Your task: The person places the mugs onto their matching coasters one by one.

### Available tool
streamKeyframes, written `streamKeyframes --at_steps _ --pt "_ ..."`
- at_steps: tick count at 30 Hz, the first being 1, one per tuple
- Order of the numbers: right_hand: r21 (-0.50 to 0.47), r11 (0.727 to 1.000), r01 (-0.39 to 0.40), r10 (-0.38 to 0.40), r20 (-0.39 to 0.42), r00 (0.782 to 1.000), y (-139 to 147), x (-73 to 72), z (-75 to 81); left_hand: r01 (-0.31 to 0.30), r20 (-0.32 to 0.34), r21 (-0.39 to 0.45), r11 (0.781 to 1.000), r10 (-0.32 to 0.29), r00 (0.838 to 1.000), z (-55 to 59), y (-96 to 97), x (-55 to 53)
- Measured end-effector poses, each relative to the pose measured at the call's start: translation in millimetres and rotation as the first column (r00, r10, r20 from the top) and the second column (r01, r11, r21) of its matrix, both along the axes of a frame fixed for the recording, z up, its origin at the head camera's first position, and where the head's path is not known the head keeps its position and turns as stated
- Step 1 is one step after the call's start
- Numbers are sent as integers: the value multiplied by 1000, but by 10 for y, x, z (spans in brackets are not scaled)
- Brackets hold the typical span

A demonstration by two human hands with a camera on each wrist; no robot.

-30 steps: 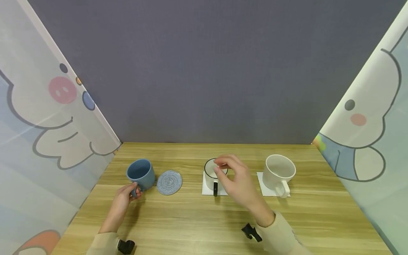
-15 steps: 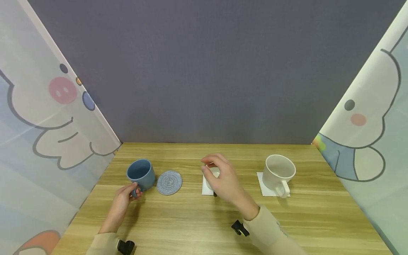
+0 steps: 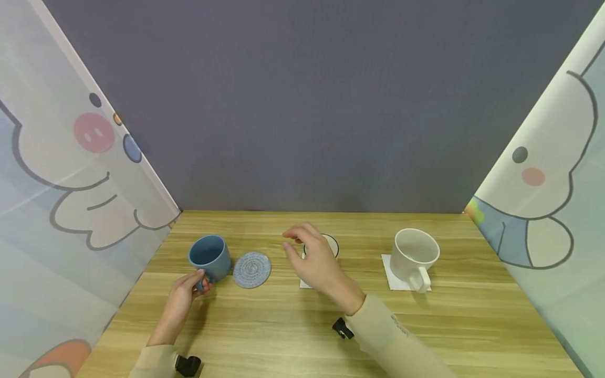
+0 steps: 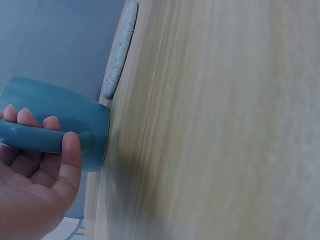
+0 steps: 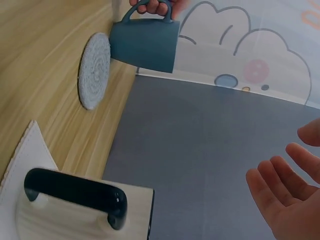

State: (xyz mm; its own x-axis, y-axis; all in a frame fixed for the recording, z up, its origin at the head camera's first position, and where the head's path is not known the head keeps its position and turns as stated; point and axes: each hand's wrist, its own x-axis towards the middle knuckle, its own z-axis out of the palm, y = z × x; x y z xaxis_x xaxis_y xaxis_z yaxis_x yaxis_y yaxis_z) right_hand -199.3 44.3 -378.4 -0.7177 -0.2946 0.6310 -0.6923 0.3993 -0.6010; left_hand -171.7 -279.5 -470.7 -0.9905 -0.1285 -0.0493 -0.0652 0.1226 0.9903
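My left hand (image 3: 181, 294) grips the handle of a blue mug (image 3: 215, 262), which stands upright at the left of the table. In the left wrist view several fingers curl through the mug's handle (image 4: 32, 137). Just right of it lies a round grey-blue woven coaster (image 3: 252, 270). My right hand (image 3: 314, 265) is in the air with bent, parted fingers and nothing between them. It partly hides a white mug with a black rim and black handle (image 5: 75, 192). Under that mug is a white square coaster (image 5: 32, 155).
A larger white mug (image 3: 413, 257) stands on another white square coaster (image 3: 396, 283) at the right, its handle toward me. Behind the wooden table (image 3: 264, 331) rises a dark grey panel (image 3: 321, 105). Printed cartoon sheets (image 3: 534, 220) flank both sides.
My right hand has moved left over the black-rimmed mug, its fingertips now past the mug's left side. My left hand and the blue mug have stayed put.
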Motion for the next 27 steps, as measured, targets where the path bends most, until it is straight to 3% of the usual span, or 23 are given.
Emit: streamKeyframes --at_steps 14,27 --pt "148 988 53 -64 74 995 -282 -151 -85 -36 9 -25 999 37 999 -11 7 -18" --pt "207 978 20 -56 171 984 -523 -276 -276 -67 30 -42 997 68 997 -6 37 -24"
